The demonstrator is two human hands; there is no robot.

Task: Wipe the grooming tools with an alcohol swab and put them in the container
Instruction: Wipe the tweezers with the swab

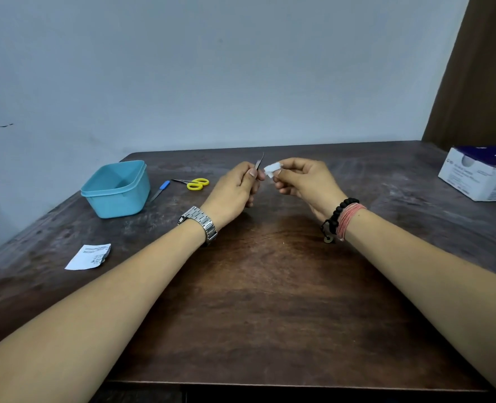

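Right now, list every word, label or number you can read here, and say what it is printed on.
None can be read.
White and blue box: printed lines and a small logo, too blurred.
Torn white wrapper: lines of small print, too small.
Watch: no legible marking.

The room was evenly, softly lit, a little dim, with a cool cast on the wall (pixel 211 68). Soft shadows lay under both forearms on the table (pixel 270 286), whose worn far surface gave a dull sheen. Wide-angle bending curved the table edges. Focus was fair; fine print blurred.
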